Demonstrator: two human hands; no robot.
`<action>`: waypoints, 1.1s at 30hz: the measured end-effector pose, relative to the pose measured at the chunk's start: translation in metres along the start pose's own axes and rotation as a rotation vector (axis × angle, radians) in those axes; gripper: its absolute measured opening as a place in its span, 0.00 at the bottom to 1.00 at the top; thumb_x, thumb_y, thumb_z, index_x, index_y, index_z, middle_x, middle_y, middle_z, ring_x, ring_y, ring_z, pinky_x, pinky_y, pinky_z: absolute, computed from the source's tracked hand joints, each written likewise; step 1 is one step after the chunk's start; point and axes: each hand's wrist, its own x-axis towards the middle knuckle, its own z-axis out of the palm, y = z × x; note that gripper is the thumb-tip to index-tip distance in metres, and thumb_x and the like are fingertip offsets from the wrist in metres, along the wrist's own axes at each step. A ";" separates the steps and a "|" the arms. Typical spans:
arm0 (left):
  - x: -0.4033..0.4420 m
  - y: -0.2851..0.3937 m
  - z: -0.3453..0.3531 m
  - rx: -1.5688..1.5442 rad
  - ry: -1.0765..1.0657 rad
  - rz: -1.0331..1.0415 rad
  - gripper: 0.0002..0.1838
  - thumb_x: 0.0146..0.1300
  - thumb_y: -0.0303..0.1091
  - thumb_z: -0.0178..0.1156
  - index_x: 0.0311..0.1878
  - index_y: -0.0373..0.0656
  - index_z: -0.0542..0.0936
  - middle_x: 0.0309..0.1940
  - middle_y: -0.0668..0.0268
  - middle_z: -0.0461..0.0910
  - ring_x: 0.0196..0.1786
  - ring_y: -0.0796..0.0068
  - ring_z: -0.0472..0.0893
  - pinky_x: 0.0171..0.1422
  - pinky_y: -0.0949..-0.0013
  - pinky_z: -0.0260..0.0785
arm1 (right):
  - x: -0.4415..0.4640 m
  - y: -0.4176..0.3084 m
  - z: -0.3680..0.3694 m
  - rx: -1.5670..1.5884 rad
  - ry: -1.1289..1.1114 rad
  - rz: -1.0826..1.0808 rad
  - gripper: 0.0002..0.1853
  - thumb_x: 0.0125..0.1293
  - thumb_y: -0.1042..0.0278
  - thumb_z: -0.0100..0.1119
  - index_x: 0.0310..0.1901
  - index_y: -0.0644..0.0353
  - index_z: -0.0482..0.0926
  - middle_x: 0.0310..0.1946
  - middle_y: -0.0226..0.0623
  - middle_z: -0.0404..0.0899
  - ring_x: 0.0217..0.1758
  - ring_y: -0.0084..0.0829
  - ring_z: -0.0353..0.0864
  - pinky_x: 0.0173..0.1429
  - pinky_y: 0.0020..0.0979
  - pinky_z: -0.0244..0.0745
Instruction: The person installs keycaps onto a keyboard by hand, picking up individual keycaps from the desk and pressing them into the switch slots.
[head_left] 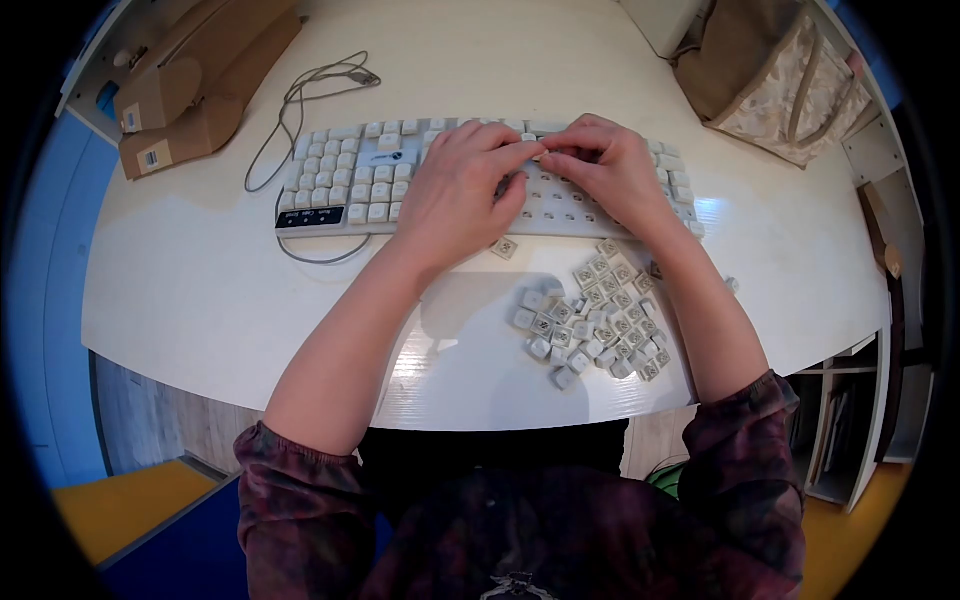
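A white keyboard [380,158] lies across the desk, its indicator panel at the left end. Keycaps sit on its left part and right edge, while bare switch places show between my hands. My left hand [465,185] rests over the middle of the keyboard, thumb and forefinger bent toward the upper rows. From the right, my right hand [607,170] pinches close beside the left fingertips; what lies between its fingers is too small to make out. A pile of loose keycaps [600,320] lies below the keyboard, inside my right forearm. One keycap [504,247] lies apart near my left wrist.
A grey cable [290,110] loops on the white desk [180,270] left of the keyboard. Brown cardboard pieces [200,85] stand at the back left. At the back right is a brown and patterned bag [790,85]. Shelves [845,430] stand at the right.
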 end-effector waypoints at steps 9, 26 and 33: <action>-0.001 -0.002 0.003 -0.004 0.036 0.019 0.14 0.61 0.28 0.62 0.49 0.43 0.87 0.44 0.66 0.81 0.53 0.63 0.78 0.62 0.59 0.67 | -0.001 -0.002 -0.001 -0.050 -0.006 -0.009 0.09 0.59 0.67 0.71 0.42 0.56 0.90 0.32 0.30 0.83 0.32 0.28 0.82 0.39 0.30 0.76; 0.001 0.000 0.003 0.004 -0.006 -0.012 0.11 0.60 0.28 0.61 0.44 0.43 0.88 0.43 0.67 0.81 0.52 0.65 0.78 0.61 0.59 0.69 | -0.017 -0.010 -0.005 -0.331 0.042 -0.296 0.10 0.60 0.71 0.64 0.42 0.54 0.90 0.38 0.33 0.82 0.42 0.38 0.81 0.43 0.37 0.79; 0.005 0.000 -0.020 -0.174 0.051 -0.138 0.08 0.59 0.30 0.65 0.41 0.42 0.87 0.40 0.63 0.82 0.43 0.63 0.82 0.49 0.63 0.74 | -0.015 -0.009 -0.006 0.036 0.137 -0.110 0.11 0.64 0.76 0.59 0.44 0.59 0.88 0.37 0.34 0.83 0.33 0.27 0.81 0.39 0.27 0.77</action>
